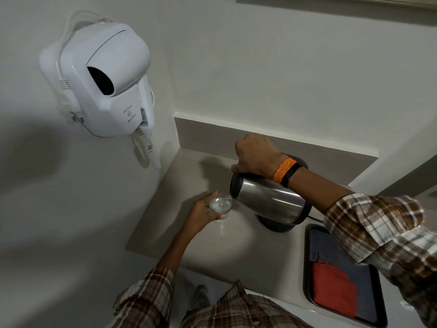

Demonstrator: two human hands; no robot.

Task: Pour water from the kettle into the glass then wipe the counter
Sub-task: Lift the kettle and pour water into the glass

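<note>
Head view, kettle point(269, 200) tilted over glass point(220, 205), corner walls close

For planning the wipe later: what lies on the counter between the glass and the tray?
In the head view, the kettle's black base stands there, on the grey counter, between glass and tray.
</note>
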